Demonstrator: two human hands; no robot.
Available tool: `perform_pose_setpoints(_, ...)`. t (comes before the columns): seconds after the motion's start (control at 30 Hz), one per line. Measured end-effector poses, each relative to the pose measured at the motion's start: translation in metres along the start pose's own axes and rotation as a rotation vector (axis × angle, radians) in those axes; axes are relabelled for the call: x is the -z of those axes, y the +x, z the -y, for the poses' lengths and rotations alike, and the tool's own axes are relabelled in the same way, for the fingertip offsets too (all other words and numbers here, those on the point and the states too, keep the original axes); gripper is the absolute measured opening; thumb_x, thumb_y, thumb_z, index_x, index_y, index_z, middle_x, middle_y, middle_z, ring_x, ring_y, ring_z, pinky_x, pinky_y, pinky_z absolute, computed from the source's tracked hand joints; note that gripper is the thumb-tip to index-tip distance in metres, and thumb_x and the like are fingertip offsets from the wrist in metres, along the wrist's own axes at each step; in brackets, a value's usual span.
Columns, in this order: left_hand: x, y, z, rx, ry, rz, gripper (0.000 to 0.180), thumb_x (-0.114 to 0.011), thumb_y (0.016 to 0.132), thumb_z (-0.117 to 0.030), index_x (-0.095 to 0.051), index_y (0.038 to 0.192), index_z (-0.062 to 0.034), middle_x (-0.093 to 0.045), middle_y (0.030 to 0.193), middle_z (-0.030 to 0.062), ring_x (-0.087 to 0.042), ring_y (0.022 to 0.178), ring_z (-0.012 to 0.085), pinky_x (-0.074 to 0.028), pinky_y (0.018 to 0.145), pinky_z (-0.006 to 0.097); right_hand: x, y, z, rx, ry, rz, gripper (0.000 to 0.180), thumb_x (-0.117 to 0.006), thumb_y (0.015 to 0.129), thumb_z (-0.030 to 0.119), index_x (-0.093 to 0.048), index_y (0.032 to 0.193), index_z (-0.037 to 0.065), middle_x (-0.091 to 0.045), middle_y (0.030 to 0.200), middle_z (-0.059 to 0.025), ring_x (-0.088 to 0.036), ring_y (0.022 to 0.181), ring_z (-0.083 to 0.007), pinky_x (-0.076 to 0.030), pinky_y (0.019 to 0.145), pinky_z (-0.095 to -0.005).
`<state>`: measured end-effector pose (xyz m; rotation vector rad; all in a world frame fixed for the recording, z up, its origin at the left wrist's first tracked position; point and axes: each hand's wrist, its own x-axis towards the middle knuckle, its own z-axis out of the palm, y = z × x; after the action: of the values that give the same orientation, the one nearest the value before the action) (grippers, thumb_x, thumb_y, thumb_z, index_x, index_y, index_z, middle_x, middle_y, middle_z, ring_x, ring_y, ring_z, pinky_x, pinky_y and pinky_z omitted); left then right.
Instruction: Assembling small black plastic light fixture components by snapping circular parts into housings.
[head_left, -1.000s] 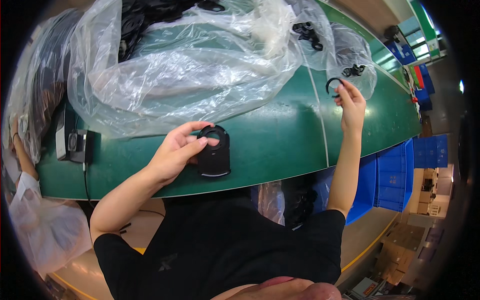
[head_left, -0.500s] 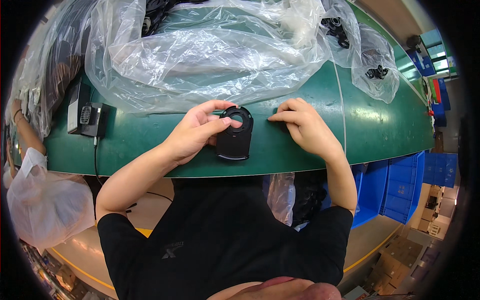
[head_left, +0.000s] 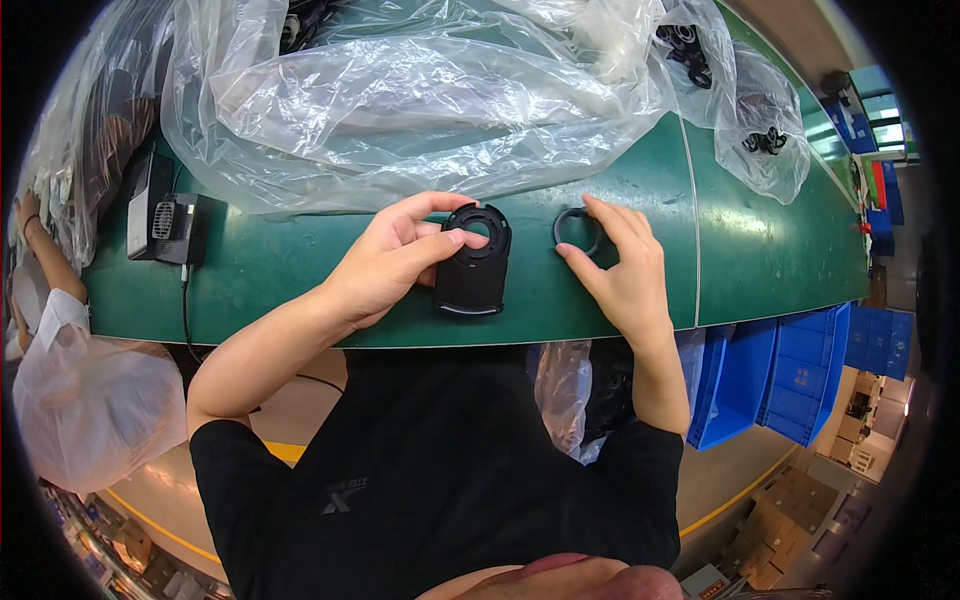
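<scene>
Factory floor or assembly workshop: long green-topped bench (head_left: pixel 270 280), big clear plastic bags (head_left: pixel 400 110) spread over it, small black parts (head_left: pixel 766 141) bagged at its far right. Blue plastic crates (head_left: pixel 797 385) sit by the near edge, cardboard boxes (head_left: pixel 788 512) pile up lower right, yellow line (head_left: pixel 740 497) marks the floor. Second person's arm (head_left: pixel 52 255) at the bench's left end.

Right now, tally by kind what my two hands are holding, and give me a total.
Flat black part with a round hole, in the left hand: 1
Black ring, in the right hand: 1
Total: 2
</scene>
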<state>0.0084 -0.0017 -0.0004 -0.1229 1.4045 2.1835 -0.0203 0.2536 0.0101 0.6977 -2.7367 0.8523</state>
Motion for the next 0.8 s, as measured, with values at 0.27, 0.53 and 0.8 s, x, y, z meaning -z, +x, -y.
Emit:
perform_pose_setpoints(0.27, -0.002, -0.001, -0.001, -0.012, -0.048, -0.013, 0.038, -0.054, 0.09, -0.012, -0.042, 0.126, -0.0035, -0.064, 0.103, 0.0101, -0.061, 0.085, 0.0099, -0.049, 0.069, 0.022, -0.002, 0.002, 0.001, 0.055, 0.137, 0.041, 0.048, -0.071, 0.066, 0.004, -0.057, 0.113, 0.0, -0.059, 0.107, -0.014, -0.055, 0.097, -0.0307, -0.045, 0.082, -0.0354)
perform_pose_setpoints(0.53, -0.004, -0.002, -0.001, -0.022, -0.041, -0.02, 0.038, -0.054, 0.09, -0.012, -0.042, 0.125, -0.0033, -0.064, 0.101, 0.0095, -0.061, 0.086, 0.0101, -0.05, 0.07, 0.022, -0.012, -0.002, 0.01, 0.003, 0.034, -0.018, 0.053, -0.075, 0.064, 0.008, -0.057, 0.112, -0.002, -0.059, 0.105, -0.015, -0.053, 0.094, -0.0301, -0.045, 0.081, -0.0359)
perform_pose_setpoints(0.8, -0.004, -0.003, -0.001, -0.016, -0.061, -0.028, 0.037, -0.049, 0.092, -0.012, -0.041, 0.126, -0.0029, -0.063, 0.106, 0.0099, -0.061, 0.088, 0.0116, -0.051, 0.072, 0.025, -0.013, -0.001, 0.013, 0.016, 0.081, -0.016, 0.055, -0.076, 0.062, 0.007, -0.057, 0.113, -0.002, -0.06, 0.104, -0.0157, -0.054, 0.095, -0.0306, -0.045, 0.082, -0.0365)
